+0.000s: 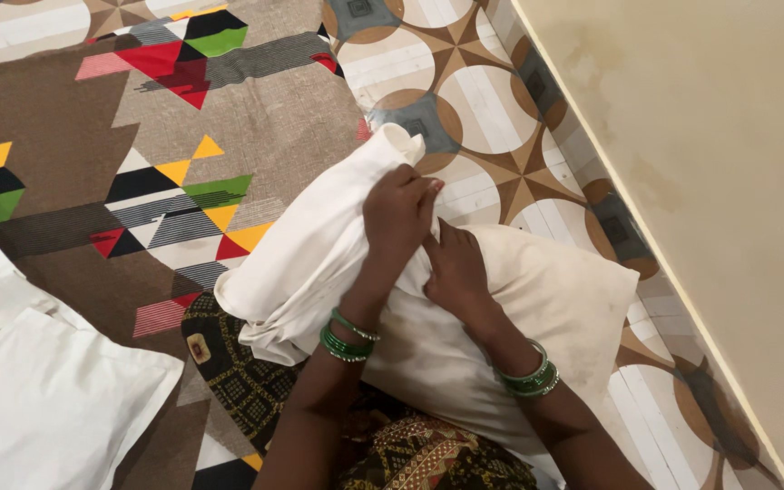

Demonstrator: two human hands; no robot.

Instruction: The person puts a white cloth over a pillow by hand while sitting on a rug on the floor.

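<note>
A cream pillow (555, 299) lies across my lap, partly inside a white pillowcase (310, 245) bunched over its left end. My left hand (398, 218) grips a fold of the pillowcase cloth near the top of the pillow. Just to its right, my right hand (454, 272) presses flat on the pillow where the case edge meets it. Both wrists wear green bangles. My patterned dark garment (238, 377) shows under the pillow.
A brown rug (229, 109) with coloured geometric shapes covers the floor at left. Another white pillow (38, 390) lies at the lower left. Patterned circle tiles (492, 100) run along a beige wall (710, 163) at right.
</note>
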